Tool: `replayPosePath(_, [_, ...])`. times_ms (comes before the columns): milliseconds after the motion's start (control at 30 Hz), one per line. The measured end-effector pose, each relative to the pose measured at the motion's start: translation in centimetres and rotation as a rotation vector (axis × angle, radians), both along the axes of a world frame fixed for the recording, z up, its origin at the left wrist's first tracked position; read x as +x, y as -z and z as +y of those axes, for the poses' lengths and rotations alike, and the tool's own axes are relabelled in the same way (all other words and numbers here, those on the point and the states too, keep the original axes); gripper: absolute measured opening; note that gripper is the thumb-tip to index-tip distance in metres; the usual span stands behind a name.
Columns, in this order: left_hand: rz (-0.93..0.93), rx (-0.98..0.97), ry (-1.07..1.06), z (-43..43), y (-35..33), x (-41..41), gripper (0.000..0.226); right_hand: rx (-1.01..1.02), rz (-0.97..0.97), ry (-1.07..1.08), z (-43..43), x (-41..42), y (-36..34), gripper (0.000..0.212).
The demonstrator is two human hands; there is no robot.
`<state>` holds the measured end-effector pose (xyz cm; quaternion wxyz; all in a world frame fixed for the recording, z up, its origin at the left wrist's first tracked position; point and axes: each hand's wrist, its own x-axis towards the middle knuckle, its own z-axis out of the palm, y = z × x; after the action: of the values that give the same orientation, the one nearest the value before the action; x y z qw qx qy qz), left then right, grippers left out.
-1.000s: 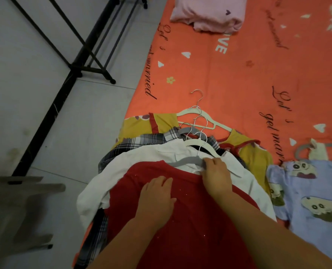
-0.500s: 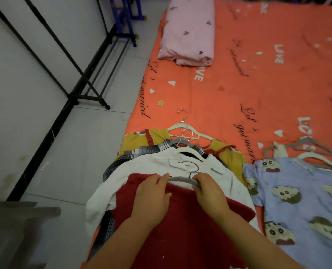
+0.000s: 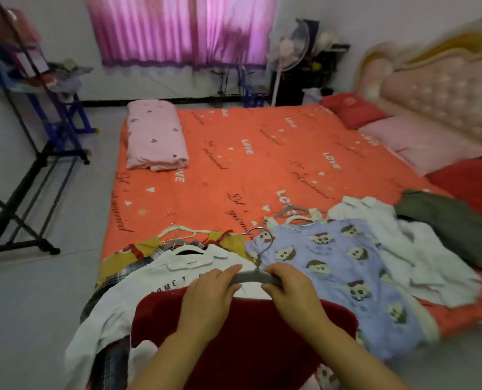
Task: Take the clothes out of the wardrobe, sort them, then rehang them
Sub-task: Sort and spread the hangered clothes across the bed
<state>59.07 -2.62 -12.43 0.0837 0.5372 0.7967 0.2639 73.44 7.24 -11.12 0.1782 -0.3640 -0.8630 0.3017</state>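
Both grips, left hand (image 3: 208, 294) and right hand (image 3: 293, 288), close on the grey velvet hanger (image 3: 255, 276) above the dark-red knitted top (image 3: 242, 342), apparently to carry it for rehanging.

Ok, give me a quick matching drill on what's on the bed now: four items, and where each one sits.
Items:
1. red top
2. cartoon-print shirt
3. folded pink blanket
4. grey hanger

Places:
A. far left of the bed
B. held in both hands
C. top of the near left pile
D. right of the hands

Pairs: 1-C, 2-D, 3-A, 4-B
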Motion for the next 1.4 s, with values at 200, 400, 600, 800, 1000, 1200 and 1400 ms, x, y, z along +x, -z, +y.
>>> replayPosePath(200, [0.005,0.158,0.210,1.6,-4.0,9.4,0.039,0.086,0.041,0.219,-0.9,11.6,-3.3,0.013])
replayPosePath(400, [-0.108,0.328,0.254,5.0,-5.9,19.5,0.036,0.190,0.072,0.419,-0.1,22.9,-4.8,0.028])
replayPosePath(600, [-0.051,0.306,0.408,10.6,-6.0,31.5,0.036,0.304,0.017,0.529,2.7,35.7,-5.0,0.034])
replayPosePath(800, [0.051,0.348,0.504,17.5,-7.0,45.4,0.041,0.370,0.005,0.630,7.8,49.8,-5.7,0.037])
replayPosePath(1000, [-0.060,0.386,0.489,23.4,-8.2,55.5,0.033,0.415,-0.045,0.711,13.2,60.1,-6.6,0.042])
replayPosePath(1200, [-0.084,0.419,0.555,32.1,-7.0,61.1,0.031,0.491,-0.069,0.720,20.8,66.1,-6.3,0.036])
replayPosePath(1400, [0.017,0.547,0.591,43.3,-5.5,66.2,0.032,0.534,-0.153,0.748,30.2,71.5,-5.8,0.042])
